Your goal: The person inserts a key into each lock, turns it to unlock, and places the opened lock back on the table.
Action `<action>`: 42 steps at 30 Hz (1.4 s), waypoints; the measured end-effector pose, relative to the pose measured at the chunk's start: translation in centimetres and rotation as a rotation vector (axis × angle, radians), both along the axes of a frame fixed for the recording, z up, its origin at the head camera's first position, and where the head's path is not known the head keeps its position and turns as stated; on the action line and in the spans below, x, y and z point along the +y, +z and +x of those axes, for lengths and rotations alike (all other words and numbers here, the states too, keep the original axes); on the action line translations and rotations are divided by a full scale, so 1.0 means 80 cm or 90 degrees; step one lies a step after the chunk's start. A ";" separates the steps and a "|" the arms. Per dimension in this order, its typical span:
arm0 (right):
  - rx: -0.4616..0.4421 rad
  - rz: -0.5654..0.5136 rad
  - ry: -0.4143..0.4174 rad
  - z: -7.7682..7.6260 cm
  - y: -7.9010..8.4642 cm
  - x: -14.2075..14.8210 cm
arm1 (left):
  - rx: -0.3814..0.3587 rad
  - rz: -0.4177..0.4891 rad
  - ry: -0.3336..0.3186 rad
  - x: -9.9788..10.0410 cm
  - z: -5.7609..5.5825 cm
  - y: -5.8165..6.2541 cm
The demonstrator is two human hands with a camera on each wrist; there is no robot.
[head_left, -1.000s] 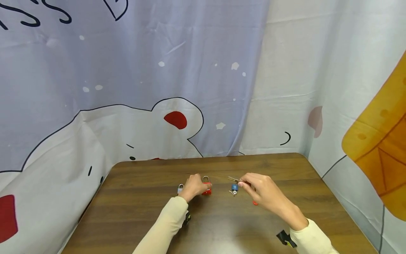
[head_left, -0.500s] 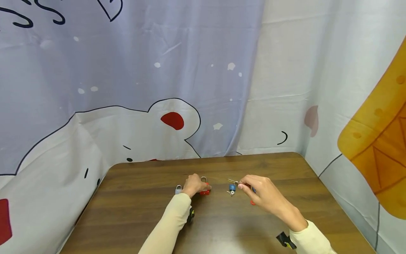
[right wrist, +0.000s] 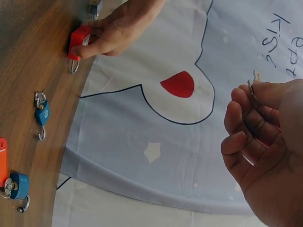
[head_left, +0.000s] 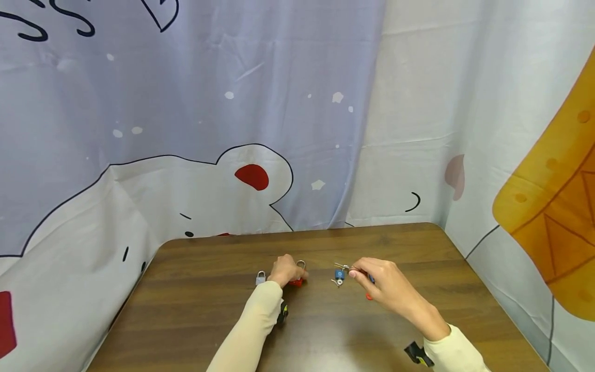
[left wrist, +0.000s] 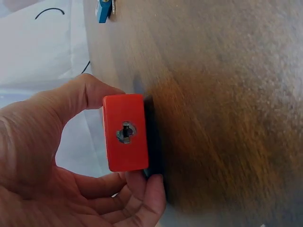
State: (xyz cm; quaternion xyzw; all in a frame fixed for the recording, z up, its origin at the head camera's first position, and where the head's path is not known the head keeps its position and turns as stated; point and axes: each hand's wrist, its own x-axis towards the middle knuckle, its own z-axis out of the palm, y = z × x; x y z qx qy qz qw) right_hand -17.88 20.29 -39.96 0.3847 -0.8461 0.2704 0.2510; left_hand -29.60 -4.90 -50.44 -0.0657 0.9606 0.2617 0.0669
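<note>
My left hand [head_left: 284, 271] grips a red padlock [left wrist: 127, 132] by its sides, thumb on one side and fingers on the other. Its bottom face with the keyhole [left wrist: 126, 133] points at the left wrist camera. In the head view the hand covers much of the padlock, and its shackle [head_left: 301, 264] sticks out on the far side. Between thumb and fingertip, my right hand [head_left: 388, 284] pinches a small metal key [right wrist: 252, 87], held in the air apart from the padlock. Below that key a blue padlock [head_left: 340, 274] lies on the table with small keys beside it.
A grey padlock [head_left: 261, 278] sits left of my left hand. Another blue padlock [right wrist: 20, 186] lies beside a red tag [right wrist: 3, 161], partly behind my right hand in the head view. The wooden table [head_left: 195, 310] ends at a printed curtain [head_left: 307, 129].
In my left hand the red padlock has tilted, so less of its body shows in the head view. My right hand stays nearly still with the key. The head view has shifted slightly.
</note>
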 end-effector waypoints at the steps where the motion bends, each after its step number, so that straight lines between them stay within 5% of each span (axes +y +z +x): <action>1: 0.002 -0.001 0.000 0.000 0.000 0.000 | 0.001 0.000 -0.003 -0.001 0.000 0.000; 10: -0.001 -0.004 0.002 0.002 0.000 -0.002 | 0.008 -0.001 -0.044 -0.012 0.002 0.002; 21: 0.004 -0.004 -0.016 0.007 0.009 -0.006 | 0.011 0.150 -0.068 -0.033 0.000 -0.002; 42: 0.149 -0.126 0.009 0.014 0.045 -0.021 | 0.167 0.358 -0.093 -0.032 0.042 0.101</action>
